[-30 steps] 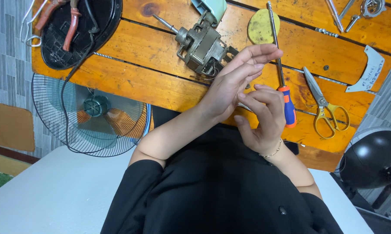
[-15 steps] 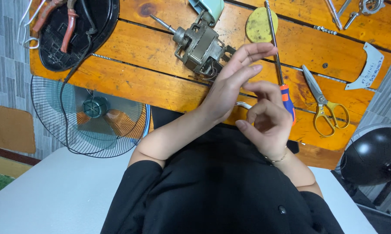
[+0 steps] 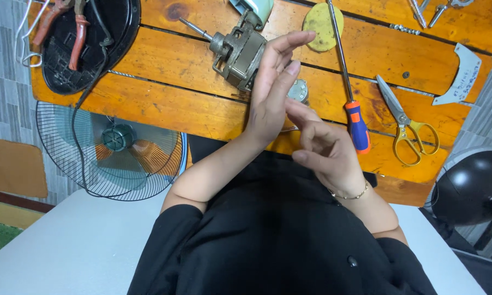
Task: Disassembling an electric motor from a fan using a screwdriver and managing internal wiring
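Orange-stained wooden workbench (image 3: pixel 164 104) of planks, seen from above, with grey tiled wall at the left edge and a pale floor below. Left hand (image 3: pixel 270 95) raised over the bench edge, fingers straight and pressed together, palm facing right, holding nothing that can be seen. Right hand (image 3: pixel 322 147) just beside it, fingers loosely curled and slightly spread, index finger extended toward the left palm; whether it pinches anything cannot be told. A thin bracelet (image 3: pixel 350 195) circles the right wrist. Immediately behind the left fingers lies a small electric motor (image 3: pixel 237 52) with a projecting shaft, resting on the bench. A small round metal part (image 3: pixel 299 90) shows between the two hands. To the right lie a long screwdriver (image 3: pixel 347 82) with an orange-and-blue handle, then yellow-handled scissors (image 3: pixel 404 123). A yellow disc (image 3: pixel 322 19) lies beyond the fingertips. At far left, a black round cover (image 3: pixel 90 38) holds red-handled pliers (image 3: pixel 76 27); a fan guard (image 3: pixel 112 147) stands below the bench.
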